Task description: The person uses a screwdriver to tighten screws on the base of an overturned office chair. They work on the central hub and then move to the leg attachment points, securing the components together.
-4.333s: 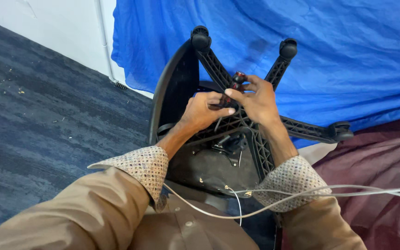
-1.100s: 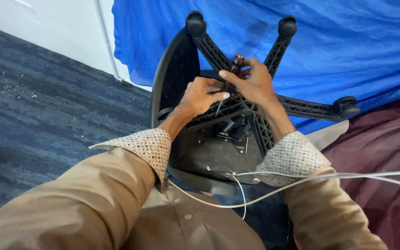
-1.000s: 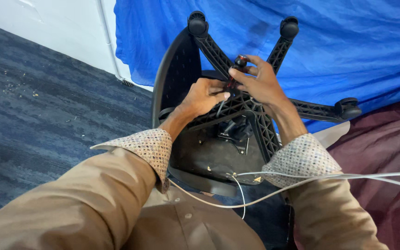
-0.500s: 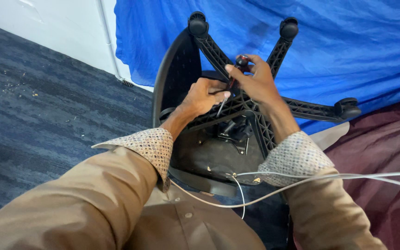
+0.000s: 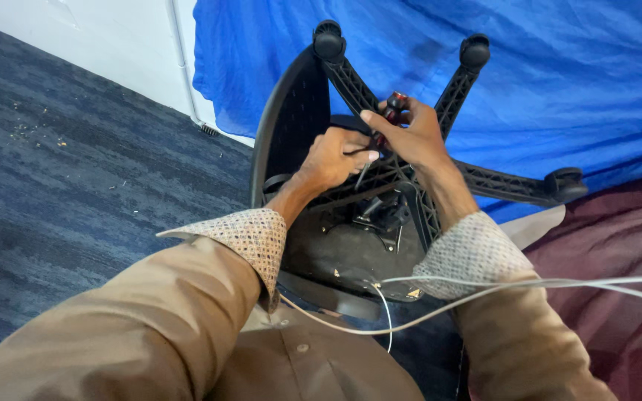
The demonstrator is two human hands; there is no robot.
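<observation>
A blue sheet (image 5: pixel 559 82) hangs beyond the fingers, a maroon cloth (image 5: pixel 618 252) lies to their right, and dark blue carpet (image 5: pixel 76 186) with scattered crumbs spreads to their left below a white wall (image 5: pixel 113 37). An overturned black office chair (image 5: pixel 351 245) rests under both hands, its star base (image 5: pixel 440 171) and casters pointing up. The right hand (image 5: pixel 410 137) pinches a red-and-black screwdriver (image 5: pixel 384 122) at the hub; the left hand (image 5: pixel 332 160) curls closed against the base just beside it. A white cable (image 5: pixel 484 293) crosses nearer the body.

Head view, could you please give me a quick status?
Right hand grips red-handled screwdriver. Left hand steadies its shaft at upturned chair base. White cable drapes across sleeves.
</observation>
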